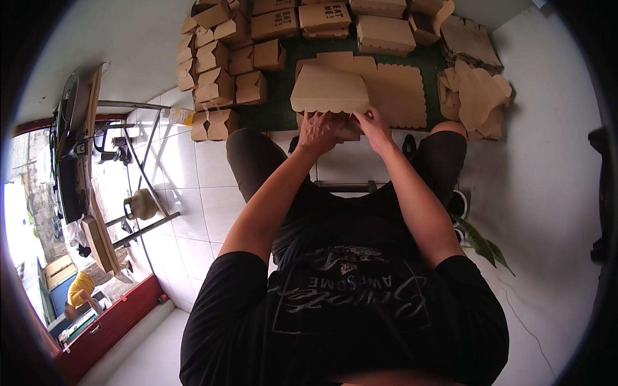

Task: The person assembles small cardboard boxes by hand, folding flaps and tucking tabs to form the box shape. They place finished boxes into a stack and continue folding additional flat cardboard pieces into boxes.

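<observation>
Between my hands is a brown cardboard food box [329, 90], with its lid folded over and a scalloped front edge toward me. My left hand [318, 132] grips the near side of it, fingertips at the lid's edge and partly hidden beneath. At the box's near right corner, my right hand [373, 126] pinches the cardboard between thumb and fingers. A flat unfolded cardboard blank [400, 93] with a scalloped border lies under and to the right of the box, on a green mat [278, 116].
Folded small boxes [215, 87] are stacked at the left of the mat. Larger closed boxes [385, 35] line its far side. Flattened cardboard pieces [476, 96] pile up at the right. My knees flank the near edge. A metal frame [154, 122] stands left; a person in yellow [80, 287] is beyond.
</observation>
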Available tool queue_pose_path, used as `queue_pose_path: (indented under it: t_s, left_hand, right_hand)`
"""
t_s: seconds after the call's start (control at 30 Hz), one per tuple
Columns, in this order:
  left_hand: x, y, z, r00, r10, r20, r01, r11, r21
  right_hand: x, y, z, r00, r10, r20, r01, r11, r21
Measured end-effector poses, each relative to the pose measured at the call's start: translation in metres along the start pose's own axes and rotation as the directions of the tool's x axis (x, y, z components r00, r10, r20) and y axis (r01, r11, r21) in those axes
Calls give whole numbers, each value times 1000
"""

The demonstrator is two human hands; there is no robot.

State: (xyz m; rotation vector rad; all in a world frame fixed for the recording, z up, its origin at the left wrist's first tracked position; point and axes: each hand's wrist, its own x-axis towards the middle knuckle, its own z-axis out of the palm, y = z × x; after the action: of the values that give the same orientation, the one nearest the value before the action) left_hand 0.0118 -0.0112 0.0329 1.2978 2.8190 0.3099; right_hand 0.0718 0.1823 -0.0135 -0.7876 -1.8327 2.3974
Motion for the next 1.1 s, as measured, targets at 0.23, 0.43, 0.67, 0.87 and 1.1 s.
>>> queue_pose_path:
  t_s: [0.23, 0.43, 0.67, 0.87, 1.1]
  left_hand:
    - [1, 26, -27, 883, -457, -106, 409, 860, -305]
    - [-8, 26, -32, 821, -528, -219, 459, 837, -299]
    - [-6, 19, -45, 907, -358, -220, 318, 927, -199]
    - [-5, 12, -52, 938, -347, -17, 323, 890, -320]
    - [-8, 17, -73, 887, -410, 212, 458, 724, -517]
  right_hand:
    - [-13, -18, 0, 991, 134, 19, -135, 980, 149]
    - [-27, -32, 5, 960, 281, 22, -279, 937, 210]
    - [-33, -23, 15, 941, 324, 95, -338, 912, 232]
    - [-47, -22, 25, 950, 294, 103, -308, 934, 179]
    - [-56, -46, 18, 956, 291, 37, -289, 956, -52]
